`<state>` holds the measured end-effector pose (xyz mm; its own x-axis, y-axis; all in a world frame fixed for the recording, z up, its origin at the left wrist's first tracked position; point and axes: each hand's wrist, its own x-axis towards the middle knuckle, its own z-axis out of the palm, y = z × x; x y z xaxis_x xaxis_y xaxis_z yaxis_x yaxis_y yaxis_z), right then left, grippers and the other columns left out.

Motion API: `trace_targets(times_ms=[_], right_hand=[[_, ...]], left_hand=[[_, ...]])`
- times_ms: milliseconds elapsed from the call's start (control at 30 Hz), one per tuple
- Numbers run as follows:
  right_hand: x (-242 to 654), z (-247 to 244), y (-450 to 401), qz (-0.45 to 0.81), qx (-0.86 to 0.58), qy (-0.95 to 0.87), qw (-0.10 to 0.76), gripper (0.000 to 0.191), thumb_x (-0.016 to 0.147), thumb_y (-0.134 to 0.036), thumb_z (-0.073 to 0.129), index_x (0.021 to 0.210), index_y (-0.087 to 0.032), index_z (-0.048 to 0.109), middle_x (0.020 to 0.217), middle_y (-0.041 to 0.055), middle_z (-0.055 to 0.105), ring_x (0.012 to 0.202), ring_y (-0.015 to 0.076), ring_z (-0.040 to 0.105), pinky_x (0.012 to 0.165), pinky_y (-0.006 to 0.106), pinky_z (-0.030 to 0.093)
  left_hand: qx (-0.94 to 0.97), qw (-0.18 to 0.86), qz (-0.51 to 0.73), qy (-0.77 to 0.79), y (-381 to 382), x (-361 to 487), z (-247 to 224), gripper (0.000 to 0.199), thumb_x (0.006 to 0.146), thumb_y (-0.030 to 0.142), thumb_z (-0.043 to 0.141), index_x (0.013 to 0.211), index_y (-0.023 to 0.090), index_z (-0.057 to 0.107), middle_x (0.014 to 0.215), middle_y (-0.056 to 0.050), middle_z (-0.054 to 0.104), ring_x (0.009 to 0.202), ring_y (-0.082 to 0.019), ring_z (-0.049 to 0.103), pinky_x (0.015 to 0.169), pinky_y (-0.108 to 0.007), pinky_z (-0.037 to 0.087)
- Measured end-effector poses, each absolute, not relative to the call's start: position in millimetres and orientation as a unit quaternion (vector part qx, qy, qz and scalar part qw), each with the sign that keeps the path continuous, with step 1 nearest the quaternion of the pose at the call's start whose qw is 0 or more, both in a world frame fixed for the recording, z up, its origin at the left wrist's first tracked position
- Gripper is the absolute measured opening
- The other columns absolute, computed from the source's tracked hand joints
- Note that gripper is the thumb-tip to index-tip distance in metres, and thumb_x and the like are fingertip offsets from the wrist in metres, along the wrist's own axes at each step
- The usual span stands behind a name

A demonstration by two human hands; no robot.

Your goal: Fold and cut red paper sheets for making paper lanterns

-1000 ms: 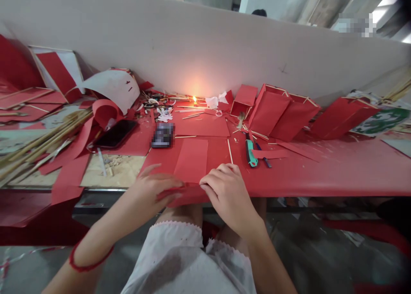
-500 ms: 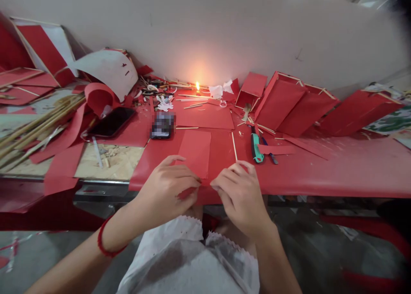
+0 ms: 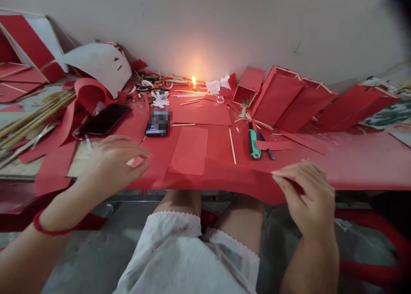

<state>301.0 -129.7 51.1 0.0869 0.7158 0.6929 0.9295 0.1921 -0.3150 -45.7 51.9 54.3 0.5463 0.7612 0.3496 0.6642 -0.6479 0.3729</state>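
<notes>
My right hand [image 3: 306, 193], at the table's front edge, pinches a red paper sheet [image 3: 244, 178] between thumb and fingers. That sheet curves below the table edge, and I cannot tell whether it is part of the red table covering. My left hand [image 3: 117, 159] is raised over the covering's left side, blurred, fingers curved and a gap showing inside the thumb; nothing is seen in it. Between the hands lies a small red paper rectangle [image 3: 189, 150], flat. A thin wooden stick [image 3: 232, 146] rests to its right.
A lit candle flame [image 3: 194, 81] burns at the back by the wall. A green cutter [image 3: 253, 144] lies right of centre. Phones [image 3: 105, 119] and bamboo sticks [image 3: 41, 116] lie on the left. Red paper boxes [image 3: 279, 97] lean at the back right.
My hands were close together at the front edge; they have moved apart, left hand leftward and right hand rightward. The red sheet at my right hand now shows. The view has shifted slightly.
</notes>
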Motion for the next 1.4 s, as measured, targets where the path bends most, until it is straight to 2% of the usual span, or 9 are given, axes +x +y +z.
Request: trace_targets(times_ms=[100,167,267,433,600,667,867,1200,1400], right_hand=[[299.6,51.9,-129.3,-0.105,-0.618,-0.657,0.417,0.013,0.094,-0.015,0.062,0.086,-0.024,0.065,0.078,-0.0018,0.069,0.077,0.017,0.062,0.096,0.042,0.042],[290.3,50.8,-122.3,-0.066,-0.608,-0.669,0.422,0.013,0.095,-0.016,0.061,0.086,-0.024,0.065,0.08,-0.0022,0.07,0.079,0.0171,0.063,0.097,0.042,0.041],[278.8,45.1,-109.6,-0.008,-0.594,-0.673,0.44,0.013,0.095,-0.017,0.061,0.086,-0.025,0.065,0.08,-0.0032,0.071,0.08,0.0168,0.064,0.098,0.04,0.04],[275.9,32.2,-103.1,0.106,-0.615,-0.653,0.429,0.004,0.093,-0.022,0.068,0.094,-0.026,0.069,0.088,-0.002,0.075,0.086,0.0191,0.068,0.094,0.039,0.045],[241.5,34.4,-96.3,0.091,-0.584,-0.692,0.415,0.015,0.102,-0.026,0.056,0.113,-0.025,0.067,0.107,0.0009,0.077,0.098,0.0176,0.069,0.111,0.04,0.034],[222.5,37.3,-88.4,0.088,-0.547,-0.724,0.41,0.02,0.104,-0.024,0.049,0.116,-0.022,0.065,0.108,0.0029,0.076,0.099,0.0172,0.068,0.107,0.036,0.037],[207.1,37.6,-74.7,0.051,-0.514,-0.771,0.372,0.022,0.103,-0.023,0.045,0.087,-0.02,0.061,0.078,0.0007,0.068,0.071,0.0156,0.058,0.074,0.029,0.04],[222.7,16.0,-83.1,0.029,-0.49,-0.76,0.426,0.018,0.077,-0.01,0.048,0.065,-0.022,0.046,0.06,-0.0039,0.053,0.058,0.0114,0.043,0.064,0.025,0.037],[262.7,-9.7,-97.1,0.007,-0.555,-0.73,0.398,0.017,0.081,-0.013,0.051,0.066,-0.021,0.053,0.059,-0.0034,0.056,0.057,0.0117,0.05,0.062,0.025,0.037]], left_hand=[[0.866,0.014,0.328,0.376,47.4,-46.2,53.5,0.017,0.088,0.033,0.062,0.083,0.022,0.073,0.084,-0.001,0.079,0.084,-0.019,0.07,0.088,-0.035,0.051],[0.86,0.062,0.373,0.341,34.8,-31.8,56.4,0.015,0.09,0.034,0.064,0.094,0.023,0.074,0.093,-0.001,0.079,0.087,-0.017,0.072,0.087,-0.031,0.053],[0.871,0.131,0.368,0.298,16.1,-2.5,59.8,0.041,0.082,0.046,0.078,0.115,0.023,0.071,0.11,-0.002,0.079,0.097,-0.018,0.072,0.089,-0.029,0.053],[0.856,0.201,0.373,0.297,10.3,21.1,52.9,0.014,0.087,0.034,0.073,0.077,0.025,0.076,0.071,0.005,0.076,0.069,-0.012,0.067,0.07,-0.024,0.052],[0.86,0.249,0.344,0.281,8.6,26.5,49.3,0.014,0.089,0.033,0.07,0.081,0.024,0.077,0.071,0.005,0.076,0.064,-0.011,0.067,0.062,-0.021,0.051],[0.873,0.233,0.342,0.259,6.1,29.6,49.9,0.017,0.092,0.031,0.065,0.082,0.023,0.076,0.071,0.004,0.076,0.063,-0.01,0.068,0.063,-0.021,0.051],[0.906,0.143,0.333,0.218,-0.7,30.1,48.8,0.028,0.097,0.024,0.056,0.072,0.02,0.069,0.058,0.002,0.067,0.05,-0.01,0.059,0.05,-0.021,0.043],[0.891,0.049,0.427,0.148,-10.2,23.6,43.5,0.019,0.098,0.015,0.057,0.089,0.022,0.072,0.075,0.003,0.078,0.063,-0.008,0.071,0.062,-0.016,0.054],[0.842,-0.005,0.456,0.287,-1.0,-21.4,53.7,0.014,0.094,0.025,0.066,0.088,0.033,0.076,0.081,0.01,0.079,0.07,-0.009,0.074,0.066,-0.018,0.056]])
